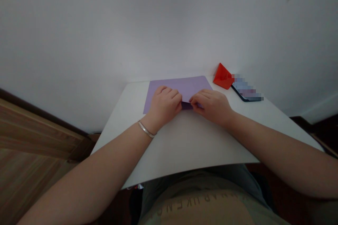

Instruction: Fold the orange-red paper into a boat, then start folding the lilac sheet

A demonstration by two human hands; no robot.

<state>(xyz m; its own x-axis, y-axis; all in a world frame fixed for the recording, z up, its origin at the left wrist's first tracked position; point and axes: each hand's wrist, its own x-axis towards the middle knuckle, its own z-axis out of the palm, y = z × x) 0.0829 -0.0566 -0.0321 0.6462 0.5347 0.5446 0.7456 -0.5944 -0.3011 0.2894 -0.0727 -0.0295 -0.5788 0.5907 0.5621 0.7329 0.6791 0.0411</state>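
Note:
A sheet of purple paper (pixel 179 86) lies on the white table, its far edge close to the wall. Its near edge is raised between my hands, with a dark gap under it. My left hand (pixel 166 102), a silver bangle at the wrist, has its fingers curled closed on that edge. On the other side my right hand (pixel 211 105) pinches the same edge between thumb and fingers. Only a short stretch of paper edge shows between the two hands; my fingers cover the rest.
A folded red paper shape (pixel 223 77) stands at the table's back right. Touching it is a phone-like flat item (pixel 246 89), its face blurred out. The white table (pixel 195 144) reaches my body in front, the wall (pixel 169 24) behind. Wooden furniture (pixel 39 137) stands at left.

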